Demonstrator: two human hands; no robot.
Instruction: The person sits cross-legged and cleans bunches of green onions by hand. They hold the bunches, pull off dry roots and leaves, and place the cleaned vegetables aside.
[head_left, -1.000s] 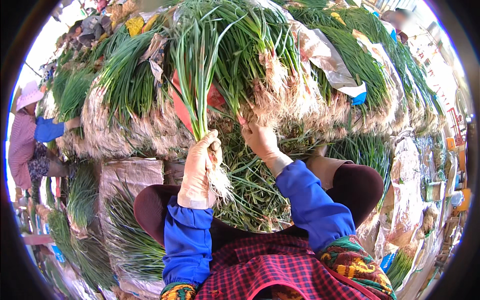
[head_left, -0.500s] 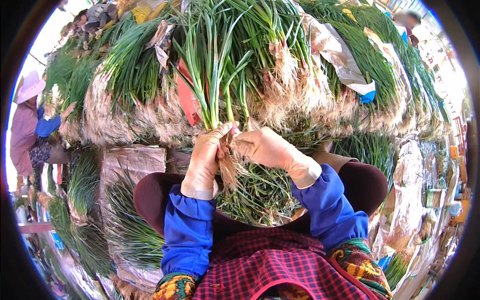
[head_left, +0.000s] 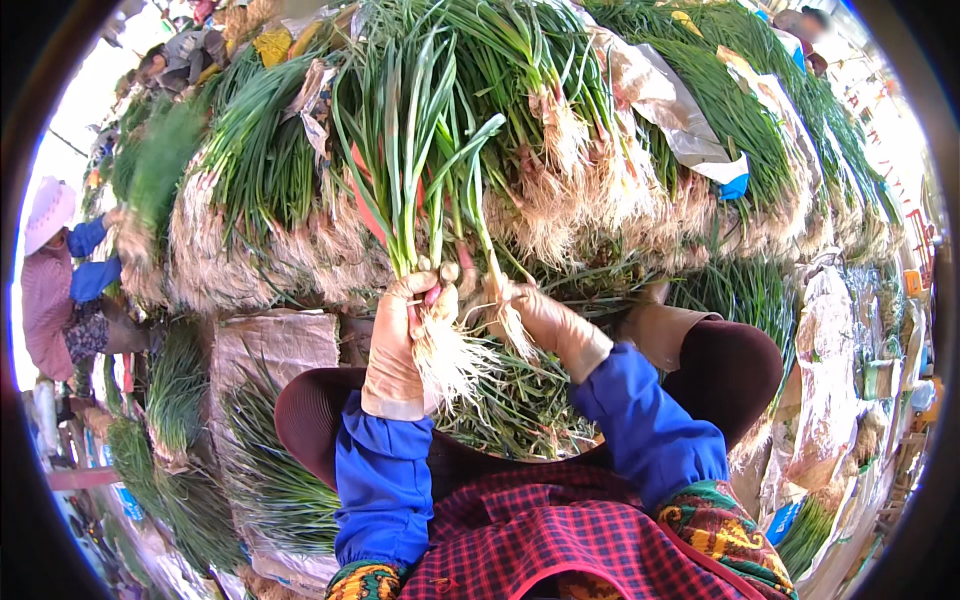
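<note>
My left hand [head_left: 392, 350], in a pale tan glove, is closed round a small bunch of scallions [head_left: 403, 190] just above the roots. Their long green leaves point away from me, and the whitish roots [head_left: 452, 360] hang out below the fingers. Just to the right, my right hand [head_left: 562, 326], gloved the same way, pinches a thin scallion [head_left: 494, 262] near its root end. That stalk leans apart from the bunch, its fine roots dangling under my fingertips. One reddish bulb shows between my left fingers.
Ahead lies a long heap of scallions [head_left: 570, 150], roots toward me. Loose green leaves [head_left: 525, 405] cover the spot between my knees. More scallions [head_left: 285, 455] rest on sacking [head_left: 270, 345] at left. A person in a pink hat [head_left: 50, 212] handles scallions at far left.
My right hand has moved away from my left, slightly right and nearer me, with a scallion in its fingers. The bunch's roots now show fully. The person at left has lifted a blurred bunch.
</note>
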